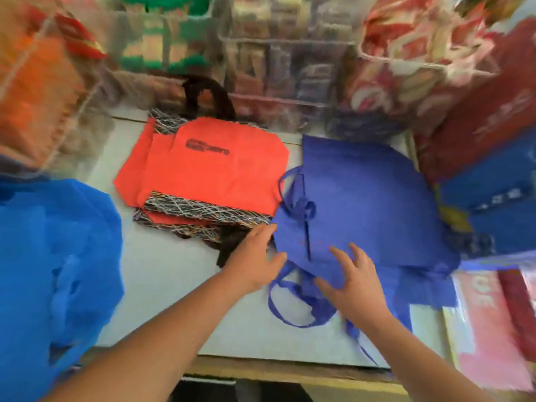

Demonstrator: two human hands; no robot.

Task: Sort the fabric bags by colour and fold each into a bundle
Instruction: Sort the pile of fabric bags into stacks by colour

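A pile of dark blue fabric bags point(365, 204) lies on the right of the white table point(162, 271), its loop handles trailing toward me. My right hand point(355, 288) rests on the near edge of the top blue bag with fingers spread. My left hand point(255, 256) touches the pile's left edge with straight fingers. To the left lies a pile of orange-red bags point(214, 172) with a dark printed logo, stacked on patterned black-and-white bags point(203, 211) with dark handles.
A large bright blue fabric heap point(55, 271) fills the left foreground. Blurred wire racks of packaged goods point(284, 53) stand behind the table. Red and blue bags point(493, 158) hang at the right; pink packets point(490, 329) lie at the near right.
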